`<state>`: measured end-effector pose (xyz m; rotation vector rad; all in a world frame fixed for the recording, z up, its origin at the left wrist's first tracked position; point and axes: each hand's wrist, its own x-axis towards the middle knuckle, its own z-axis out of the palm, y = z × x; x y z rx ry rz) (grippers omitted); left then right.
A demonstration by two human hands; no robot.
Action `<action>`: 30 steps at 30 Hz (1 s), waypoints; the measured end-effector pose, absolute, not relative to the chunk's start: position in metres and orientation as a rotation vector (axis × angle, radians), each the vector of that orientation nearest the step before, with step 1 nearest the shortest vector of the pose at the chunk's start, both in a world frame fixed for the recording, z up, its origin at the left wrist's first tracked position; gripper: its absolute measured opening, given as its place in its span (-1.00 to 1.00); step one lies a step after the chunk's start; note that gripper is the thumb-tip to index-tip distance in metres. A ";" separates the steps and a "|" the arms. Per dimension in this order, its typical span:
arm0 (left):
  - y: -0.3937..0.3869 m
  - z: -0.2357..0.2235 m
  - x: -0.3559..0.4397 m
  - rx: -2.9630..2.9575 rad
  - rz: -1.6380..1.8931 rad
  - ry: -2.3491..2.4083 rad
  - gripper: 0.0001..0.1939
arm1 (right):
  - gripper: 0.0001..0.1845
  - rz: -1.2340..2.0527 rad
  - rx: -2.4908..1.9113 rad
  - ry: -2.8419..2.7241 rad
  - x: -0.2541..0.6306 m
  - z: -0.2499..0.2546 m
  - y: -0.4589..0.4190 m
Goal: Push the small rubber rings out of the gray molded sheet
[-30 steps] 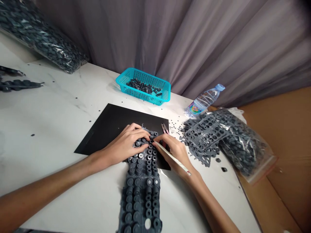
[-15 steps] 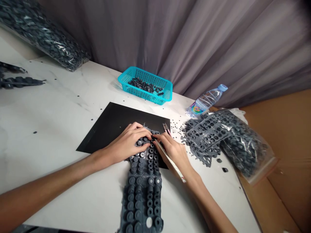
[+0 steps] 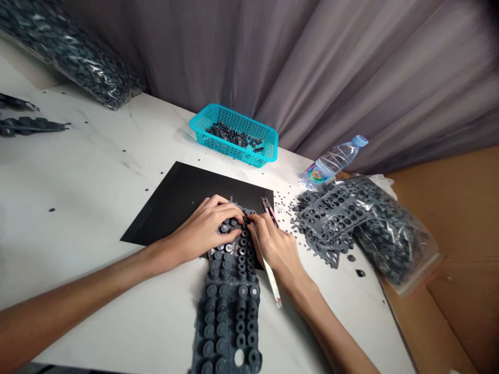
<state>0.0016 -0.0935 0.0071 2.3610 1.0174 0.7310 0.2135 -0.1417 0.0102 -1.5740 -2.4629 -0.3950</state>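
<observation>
A long dark grey rubber sheet [image 3: 229, 291] with rows of round ring-shaped parts runs from the near table edge onto a black mat [image 3: 171, 192]. My left hand [image 3: 212, 223] lies over its far end, thumb and fingers closed on the rubber around one spot. Just to the right, my right hand [image 3: 275, 241] grips a thin white stick-like tool [image 3: 271, 278], its back end sloping toward me. The fingertips of both hands nearly meet at the sheet, and the tool's tip is hidden there. Small pink-handled snips [image 3: 270, 210] lie beyond my right hand.
A turquoise basket [image 3: 234, 150] holding small dark parts stands at the back. On the right are a water bottle [image 3: 331, 163], punched rubber sheets [image 3: 327, 218] and a filled plastic bag [image 3: 397, 239]. Another full bag [image 3: 89, 67] lies back left, near dark rubber pieces [image 3: 31, 125].
The back end of the white tool has swung left and toward me as my right hand turned slightly. My left hand stays on the rubber sheet.
</observation>
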 end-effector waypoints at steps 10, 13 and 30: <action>-0.094 0.007 0.001 2.342 0.727 1.009 -0.83 | -0.75 0.221 -1.423 -2.194 0.232 0.024 -0.141; -0.093 0.007 0.001 2.334 0.730 1.003 -0.81 | -0.71 0.318 -1.411 -2.191 0.234 0.023 -0.140; -0.092 0.006 0.001 2.312 0.760 0.971 -0.80 | -0.67 0.243 -1.587 -2.280 0.223 0.027 -0.141</action>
